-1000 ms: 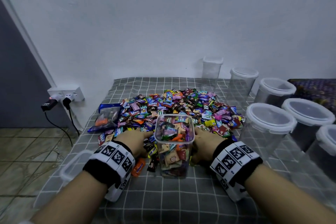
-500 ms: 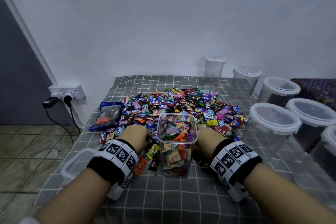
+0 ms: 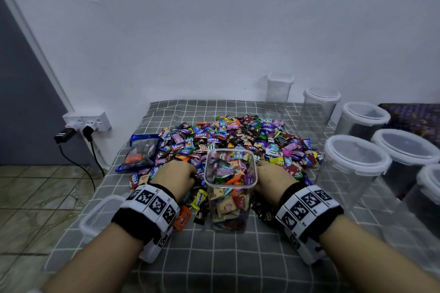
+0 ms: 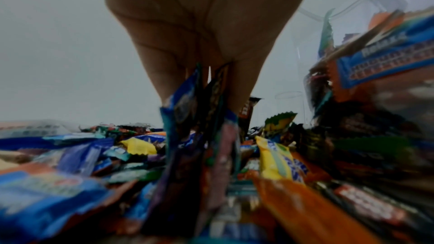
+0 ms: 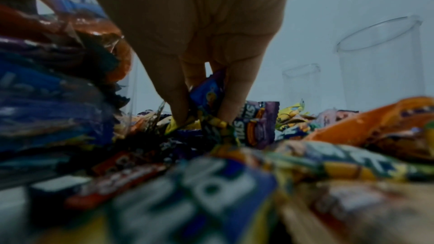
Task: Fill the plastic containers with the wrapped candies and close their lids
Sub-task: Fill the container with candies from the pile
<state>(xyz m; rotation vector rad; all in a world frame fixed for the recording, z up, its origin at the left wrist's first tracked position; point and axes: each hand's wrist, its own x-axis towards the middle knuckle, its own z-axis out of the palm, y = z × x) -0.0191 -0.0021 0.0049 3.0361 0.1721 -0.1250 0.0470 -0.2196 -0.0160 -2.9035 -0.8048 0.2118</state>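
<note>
On a grey checked cloth (image 3: 238,257) covering a table by a white wall sits a big heap of wrapped candies (image 3: 238,135), many colours. At the near edge of the heap, centre, stands a clear square plastic container (image 3: 230,191), upright, lid off, nearly full of candies. Left hand (image 3: 175,177) is down in the pile just left of the container; right hand (image 3: 273,179) is down in the pile just right of it. Both wrists wear black bands w/ black-and-white marker tiles. Left wrist view: the fingers (image 4: 164,73) are curled and pinching a small bunch of wrappers, incl. a blue one (image 4: 180,107). Right wrist view: the fingers (image 5: 171,88) are curled round a few candies, a blue-purple wrapper (image 5: 206,92) between them, fingertips touching the pile. To the right, a row of empty clear containers runs from far to near; the nearest big round one (image 3: 354,166) has its lid on, as do the others, as far as can be seen. Far left of the heap lies a blue-edged clear bag (image 3: 140,150) w/ something orange inside. Near left, partly behind the left wrist, lies another clear lidded container (image 3: 100,216). Beyond the table's left edge, a wall socket (image 3: 87,121) w/ two plugs and black cables, over a tiled floor.
</note>
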